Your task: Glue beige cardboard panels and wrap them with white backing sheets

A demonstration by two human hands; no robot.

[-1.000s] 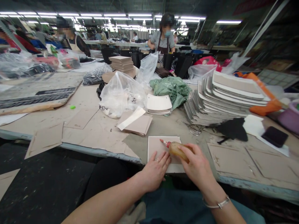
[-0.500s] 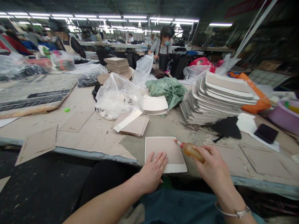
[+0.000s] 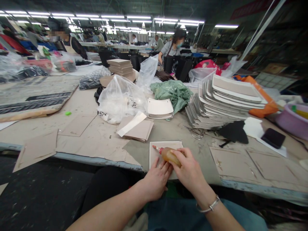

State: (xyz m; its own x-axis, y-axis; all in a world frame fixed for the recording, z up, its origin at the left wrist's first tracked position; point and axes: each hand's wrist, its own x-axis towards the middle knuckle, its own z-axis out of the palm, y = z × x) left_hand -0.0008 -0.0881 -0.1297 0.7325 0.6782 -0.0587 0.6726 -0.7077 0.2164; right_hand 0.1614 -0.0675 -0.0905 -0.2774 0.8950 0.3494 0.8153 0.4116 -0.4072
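Note:
A beige board panel with a white border lies flat at the table's front edge, much of it hidden under my hands. My left hand rests on it, fingers stretched out and pressing the surface. In my right hand is a squeeze bottle of amber glue, tilted with its red-and-white nozzle pointing left. The nozzle tip is at the panel's upper left corner, touching or just above it. My right fingers wrap round the bottle and partly overlap my left hand.
Loose boards with a white strip lie behind the panel. Scissors and a tall stack of bordered panels stand to the right, near a phone. Plastic bags and a green bag sit farther back. Co-workers are across the table.
My right hand has moved the glue bottle left, from the panel's upper right corner to its upper left corner. My left hand stays on the panel. A co-worker behind has turned and leaned.

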